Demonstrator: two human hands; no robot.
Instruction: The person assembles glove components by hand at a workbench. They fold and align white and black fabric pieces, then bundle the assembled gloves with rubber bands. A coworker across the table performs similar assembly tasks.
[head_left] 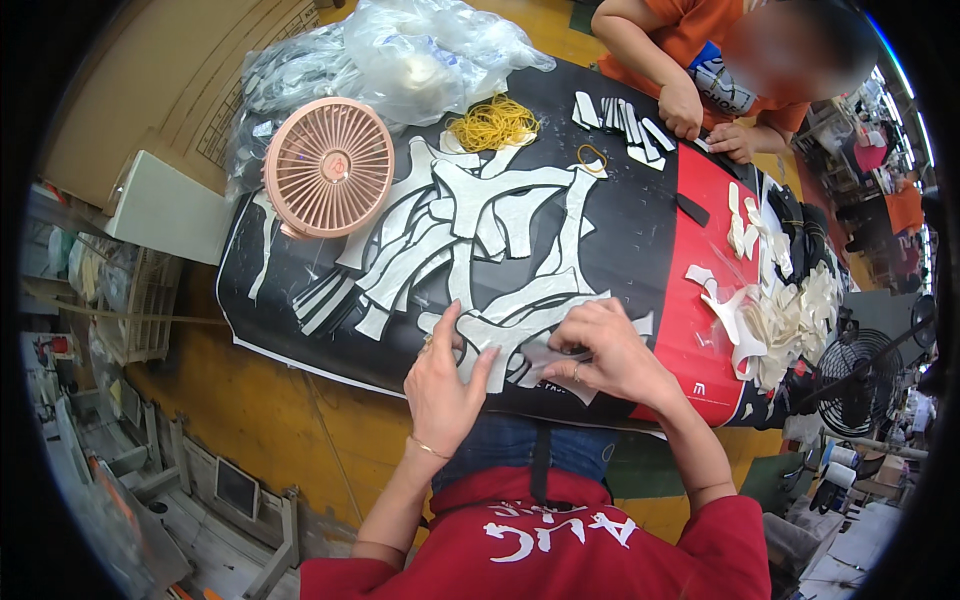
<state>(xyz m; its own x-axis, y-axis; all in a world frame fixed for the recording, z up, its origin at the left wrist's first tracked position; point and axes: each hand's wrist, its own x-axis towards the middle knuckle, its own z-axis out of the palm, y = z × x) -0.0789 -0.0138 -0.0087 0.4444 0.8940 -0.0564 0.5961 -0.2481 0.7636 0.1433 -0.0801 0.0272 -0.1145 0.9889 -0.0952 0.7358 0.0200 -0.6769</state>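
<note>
My left hand (447, 385) is at the near edge of the table, thumb and forefinger on either side of a curved white cut-out piece (482, 335) with dark edges. My right hand (612, 352) is bent over, its fingertips closed on a thin greyish-white piece (541, 362) next to the one at my left hand. The undersides of both pieces are partly hidden by my fingers. Just beyond my hands spreads a loose pile of similar branching white pieces (410, 260), overlapping one another.
A pink fan (330, 168), clear plastic bags (430, 55) and yellow rubber bands (495, 122) are at the back. One rubber band (591, 158) lies apart. At far right, a co-worker's hands (735, 142) handle small strips. Cream pieces (795, 320) are heaped near the right edge.
</note>
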